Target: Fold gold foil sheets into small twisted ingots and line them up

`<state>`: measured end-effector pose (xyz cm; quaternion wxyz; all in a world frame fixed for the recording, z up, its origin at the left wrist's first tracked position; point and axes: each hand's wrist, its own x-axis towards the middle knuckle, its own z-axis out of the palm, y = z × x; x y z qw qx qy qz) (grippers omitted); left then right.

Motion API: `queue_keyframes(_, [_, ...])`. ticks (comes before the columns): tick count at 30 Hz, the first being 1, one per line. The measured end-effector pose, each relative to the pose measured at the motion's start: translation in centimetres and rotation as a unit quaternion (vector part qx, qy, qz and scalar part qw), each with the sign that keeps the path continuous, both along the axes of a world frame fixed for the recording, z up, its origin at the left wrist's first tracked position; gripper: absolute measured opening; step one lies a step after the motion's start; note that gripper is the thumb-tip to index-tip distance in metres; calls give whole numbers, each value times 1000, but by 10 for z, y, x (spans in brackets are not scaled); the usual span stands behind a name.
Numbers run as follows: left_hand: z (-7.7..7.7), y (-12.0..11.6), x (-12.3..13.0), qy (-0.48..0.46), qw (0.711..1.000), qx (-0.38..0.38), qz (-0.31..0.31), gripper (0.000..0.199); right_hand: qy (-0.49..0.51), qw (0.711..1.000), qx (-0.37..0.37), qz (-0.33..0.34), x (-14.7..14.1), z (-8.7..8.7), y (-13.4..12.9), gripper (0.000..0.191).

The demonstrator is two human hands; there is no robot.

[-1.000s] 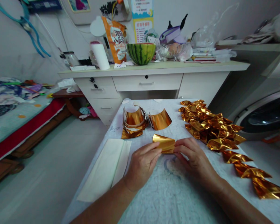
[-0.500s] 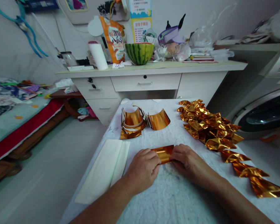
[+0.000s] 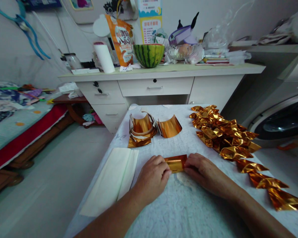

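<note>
Between my hands a sheet of gold foil paper (image 3: 175, 163) is curled into a short roll just over the table cloth. My left hand (image 3: 154, 178) pinches its left end, fingers closed. At the opposite end, my right hand (image 3: 201, 170) grips the foil with thumb and fingers; the fingertips are partly hidden. Beyond them lie a stack of curled gold foil sheets (image 3: 142, 127) and a single curved foil sheet (image 3: 170, 127). To the right spreads a pile of folded gold foil pieces (image 3: 221, 129), trailing toward the near edge.
A folded white paper sheet (image 3: 109, 181) lies left of my left hand on the cloth-covered table (image 3: 188, 211). Behind stands a white desk (image 3: 154, 86) carrying a cut watermelon (image 3: 149, 55), an orange bag (image 3: 120, 41) and a paper roll (image 3: 104, 58). A washing machine (image 3: 283, 82) is at the right.
The foil between my hands has rolled over slightly and looks more rounded. Both hands keep their hold, with my right hand shifted a little to the right.
</note>
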<state>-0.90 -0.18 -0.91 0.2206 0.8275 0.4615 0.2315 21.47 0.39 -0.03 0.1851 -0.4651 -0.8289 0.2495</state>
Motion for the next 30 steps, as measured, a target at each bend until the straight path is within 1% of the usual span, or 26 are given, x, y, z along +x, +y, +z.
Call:
queue_keyframes(4, [-2,0,0,-16,1000,4,26,11,-28,999,3,-21,0,-3,2,20])
queue_keyframes(8, [-2,1,1,-14,999,2,41,13,-49,998,2,-39,1,-5,3,20])
queue_keyframes(14, [-1,0,1,-9,999,-11,41,16,-82,995,17,-61,0,-9,4,21])
queue_keyframes(17, [-2,0,0,-7,999,-5,43,15,-88,994,26,-65,2,-11,6,21])
queue_keyframes(22, [-3,-1,0,16,998,4,56,13,-68,996,9,-48,6,-8,5,20])
queue_keyframes(26, [-1,-1,2,37,997,0,64,14,-77,995,3,-67,6,-5,4,19])
queue_keyframes(30, [1,0,3,55,996,-9,70,14,-98,992,8,-81,5,-6,5,20])
